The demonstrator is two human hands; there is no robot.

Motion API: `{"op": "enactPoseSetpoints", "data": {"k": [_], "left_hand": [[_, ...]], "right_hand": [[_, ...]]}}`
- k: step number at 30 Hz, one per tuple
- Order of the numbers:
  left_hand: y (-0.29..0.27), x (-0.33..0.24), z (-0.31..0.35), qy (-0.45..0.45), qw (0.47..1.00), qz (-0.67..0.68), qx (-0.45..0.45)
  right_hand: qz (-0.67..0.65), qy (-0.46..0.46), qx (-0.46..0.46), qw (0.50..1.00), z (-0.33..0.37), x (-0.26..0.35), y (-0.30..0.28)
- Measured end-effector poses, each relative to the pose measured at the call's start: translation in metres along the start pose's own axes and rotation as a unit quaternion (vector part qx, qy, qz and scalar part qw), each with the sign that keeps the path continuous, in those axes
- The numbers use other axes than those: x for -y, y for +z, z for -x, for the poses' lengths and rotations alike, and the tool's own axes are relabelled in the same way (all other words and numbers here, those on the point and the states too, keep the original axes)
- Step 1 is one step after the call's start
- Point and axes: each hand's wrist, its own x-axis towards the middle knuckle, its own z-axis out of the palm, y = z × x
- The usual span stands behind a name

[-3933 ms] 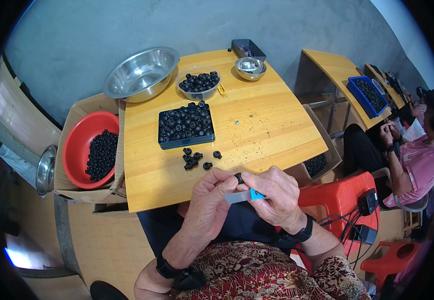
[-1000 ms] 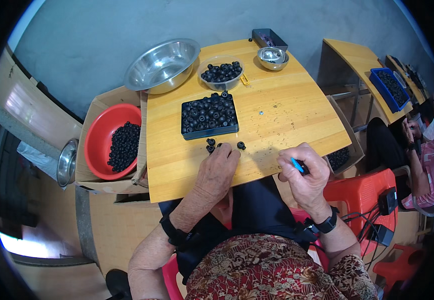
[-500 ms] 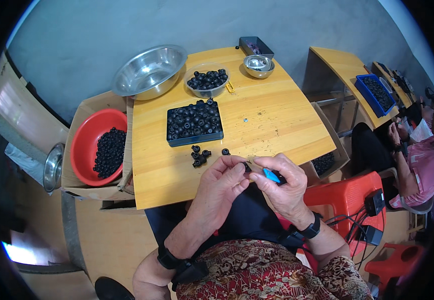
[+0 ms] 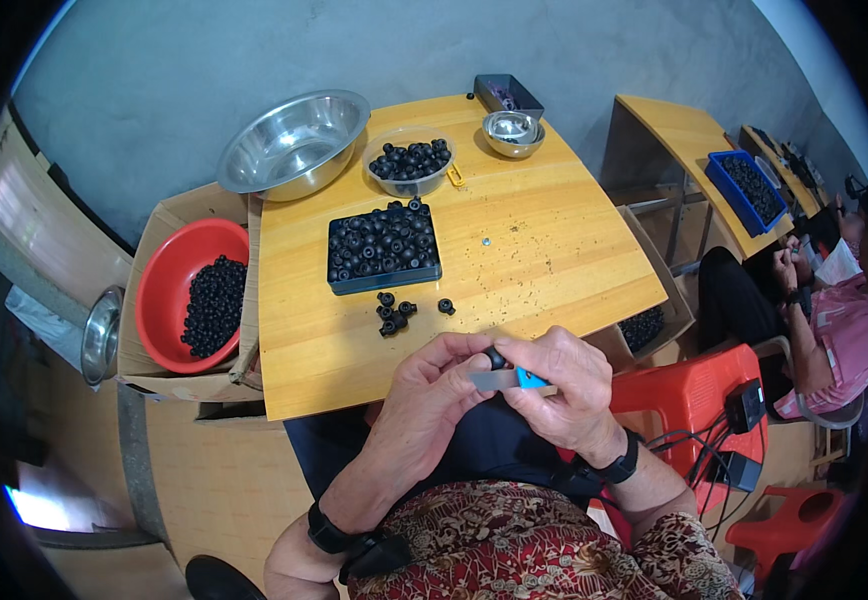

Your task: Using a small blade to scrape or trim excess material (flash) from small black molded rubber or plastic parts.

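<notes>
My left hand (image 4: 419, 400) pinches a small round black part (image 4: 495, 357) between thumb and fingertips, just past the table's near edge. Closed around a blue-handled craft knife (image 4: 531, 378), my right hand (image 4: 572, 395) has its fingertips against the same part. The knife's flat metal blade points left, beside the part and close to my left thumb; whether it touches the part I cannot tell. Beyond my hands lie several loose black parts (image 4: 394, 316) and a single one (image 4: 446, 306). A dark tray (image 4: 386, 283) heaped with similar parts stands behind them.
A clear plastic bowl (image 4: 409, 187) of black parts, a large steel basin (image 4: 299, 160), small metal bowls (image 4: 514, 145) and a dark box (image 4: 526, 98) stand farther back. Left is a red basin (image 4: 159, 300) in a carton; right, a red stool (image 4: 644, 400) and a seated person (image 4: 829, 345).
The knife has turned, so its blade now shows flat, pointing left. My right wrist has rolled and the black part shows more plainly between my fingertips.
</notes>
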Motion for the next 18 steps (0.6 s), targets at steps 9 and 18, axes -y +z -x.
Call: {"op": "enactPoseSetpoints", "data": {"k": [9,18], "left_hand": [[0.0041,0.0004,0.0069,0.035,0.999,0.016,0.019],[-0.0019,-0.0057,0.0053,0.014,0.999,-0.022,0.029]], "right_hand": [[0.058,-0.093,0.002,0.994,0.0027,0.0032,-0.0004],[0.037,-0.088,-0.012,0.995,0.0028,-0.0001,0.0027]]}}
